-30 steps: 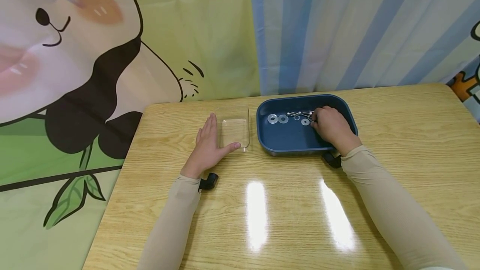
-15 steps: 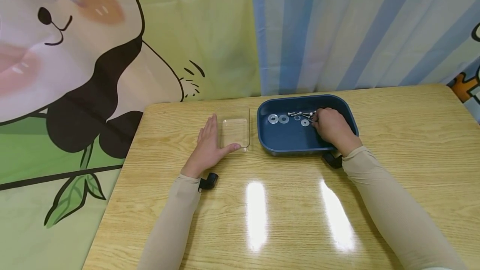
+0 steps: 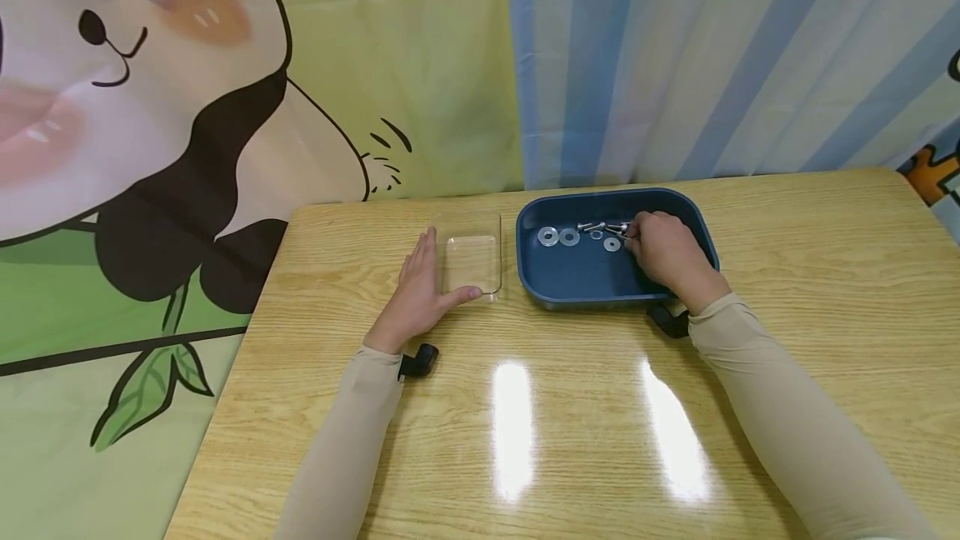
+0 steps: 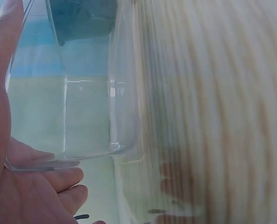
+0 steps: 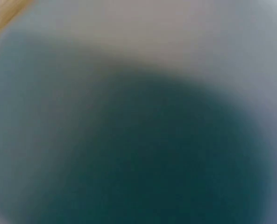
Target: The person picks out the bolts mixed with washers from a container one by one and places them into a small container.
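Observation:
In the head view, my left hand (image 3: 415,290) rests against a clear plastic box (image 3: 472,265), fingers straight along its left side and thumb at its front edge. The left wrist view shows the box wall (image 4: 87,116) close to the palm. My right hand (image 3: 670,252) reaches into a dark blue tray (image 3: 577,282), fingers bent down beside a small cluster of metal screws (image 3: 592,227). One screw lies right at the fingertips; whether they pinch it is hidden. Flat washers (image 3: 548,237) lie left of the hand. The right wrist view is blurred, mostly dark blue tray wall (image 5: 166,154).
Both containers stand near the back of a wooden table (image 3: 450,440), a narrow gap between them. Behind the table hangs a printed curtain (image 3: 435,65). A small black wrist camera (image 3: 420,361) sits at the left cuff, another (image 3: 667,321) by the tray's front rim.
The head view has shifted very slightly. The right hand stays at the screws with hardly any finger movement; the left hand and the box keep their places.

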### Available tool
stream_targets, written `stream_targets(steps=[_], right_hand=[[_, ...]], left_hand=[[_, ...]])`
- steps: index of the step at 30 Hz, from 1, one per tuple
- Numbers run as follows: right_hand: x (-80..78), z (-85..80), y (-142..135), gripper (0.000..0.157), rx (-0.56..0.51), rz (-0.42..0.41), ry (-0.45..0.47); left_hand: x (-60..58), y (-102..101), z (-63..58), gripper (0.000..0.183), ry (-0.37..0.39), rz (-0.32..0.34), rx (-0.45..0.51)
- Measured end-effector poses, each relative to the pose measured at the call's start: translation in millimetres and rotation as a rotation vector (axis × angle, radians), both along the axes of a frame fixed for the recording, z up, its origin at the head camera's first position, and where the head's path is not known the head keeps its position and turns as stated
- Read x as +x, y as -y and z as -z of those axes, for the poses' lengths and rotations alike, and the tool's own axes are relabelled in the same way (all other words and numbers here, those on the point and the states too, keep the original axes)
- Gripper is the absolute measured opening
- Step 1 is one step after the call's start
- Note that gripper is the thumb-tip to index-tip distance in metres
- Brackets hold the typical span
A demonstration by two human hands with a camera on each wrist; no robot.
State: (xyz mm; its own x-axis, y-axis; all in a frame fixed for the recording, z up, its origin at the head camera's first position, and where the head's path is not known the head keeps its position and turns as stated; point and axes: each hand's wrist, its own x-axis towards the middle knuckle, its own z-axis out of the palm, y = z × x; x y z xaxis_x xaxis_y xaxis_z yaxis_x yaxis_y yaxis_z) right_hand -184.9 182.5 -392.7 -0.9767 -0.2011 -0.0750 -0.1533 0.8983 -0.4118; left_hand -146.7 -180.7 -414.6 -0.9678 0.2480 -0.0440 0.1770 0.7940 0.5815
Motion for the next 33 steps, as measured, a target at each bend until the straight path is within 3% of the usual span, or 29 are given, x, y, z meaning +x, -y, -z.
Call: stream_targets(steps=[20,33], right_hand=[[15.7,-14.9,10.9,0.014,-0.077,-0.015,-0.109],[23.3,-19.5,21.0,0.015,-0.124,-0.035,-0.125]], left_hand=[[0.1,0.3,2.6,0.125,0.016,-0.031,0.046],[0.7,0.6,2.5,0.124,0.030,-0.022,0.061]])
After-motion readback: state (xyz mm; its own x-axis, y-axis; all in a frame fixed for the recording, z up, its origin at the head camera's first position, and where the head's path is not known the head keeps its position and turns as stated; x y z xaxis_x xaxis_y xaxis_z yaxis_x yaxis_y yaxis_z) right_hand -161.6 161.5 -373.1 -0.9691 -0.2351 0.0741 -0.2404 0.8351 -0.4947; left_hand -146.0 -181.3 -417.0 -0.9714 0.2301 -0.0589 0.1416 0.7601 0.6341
